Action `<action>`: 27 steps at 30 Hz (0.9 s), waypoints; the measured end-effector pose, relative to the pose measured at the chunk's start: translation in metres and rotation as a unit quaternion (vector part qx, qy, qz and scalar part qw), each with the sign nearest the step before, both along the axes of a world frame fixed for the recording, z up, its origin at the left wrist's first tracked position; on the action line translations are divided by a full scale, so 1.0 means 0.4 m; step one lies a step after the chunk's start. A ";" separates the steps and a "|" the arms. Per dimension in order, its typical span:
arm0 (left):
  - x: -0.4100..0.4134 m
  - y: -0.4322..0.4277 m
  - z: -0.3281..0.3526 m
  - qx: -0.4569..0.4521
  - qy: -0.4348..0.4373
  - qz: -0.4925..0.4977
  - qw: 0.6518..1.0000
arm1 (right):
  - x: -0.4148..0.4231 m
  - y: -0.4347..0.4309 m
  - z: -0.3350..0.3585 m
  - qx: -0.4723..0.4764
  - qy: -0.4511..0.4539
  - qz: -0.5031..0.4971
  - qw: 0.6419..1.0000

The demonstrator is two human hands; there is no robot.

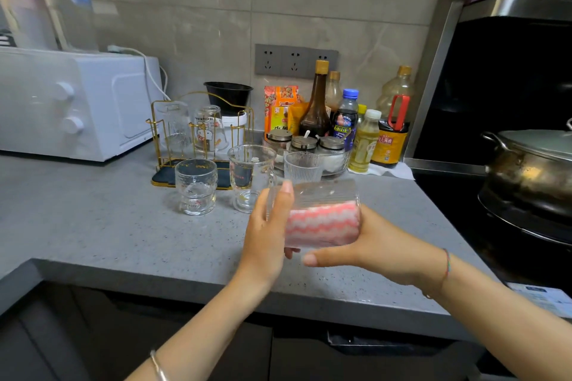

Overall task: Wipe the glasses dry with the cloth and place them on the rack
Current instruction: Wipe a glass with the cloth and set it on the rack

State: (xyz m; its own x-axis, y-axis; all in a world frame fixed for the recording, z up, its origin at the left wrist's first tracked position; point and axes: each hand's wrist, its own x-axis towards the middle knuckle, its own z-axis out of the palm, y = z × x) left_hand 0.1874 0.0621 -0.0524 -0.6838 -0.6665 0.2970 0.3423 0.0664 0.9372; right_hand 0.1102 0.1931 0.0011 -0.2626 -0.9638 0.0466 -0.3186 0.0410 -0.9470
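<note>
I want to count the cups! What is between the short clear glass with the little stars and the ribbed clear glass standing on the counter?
In the head view, the tall clear glass mug with a handle stands between the short glass and the ribbed glass.

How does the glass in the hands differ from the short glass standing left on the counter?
The held glass lies on its side with the pink cloth stuffed inside; the short glass stands upright and empty. The held glass is ribbed; the short glass carries small printed marks. Both are clear.
</note>
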 end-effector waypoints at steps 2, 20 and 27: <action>0.006 -0.004 -0.010 -0.130 0.034 0.026 0.991 | -0.001 0.002 0.002 -0.015 -0.077 0.002 0.997; 0.030 0.002 0.034 0.078 -0.137 -0.157 0.975 | -0.006 0.009 0.005 0.001 0.028 -0.014 1.000; 0.016 -0.005 -0.002 -0.119 -0.013 -0.009 0.993 | -0.009 0.000 0.001 -0.009 -0.058 -0.001 0.998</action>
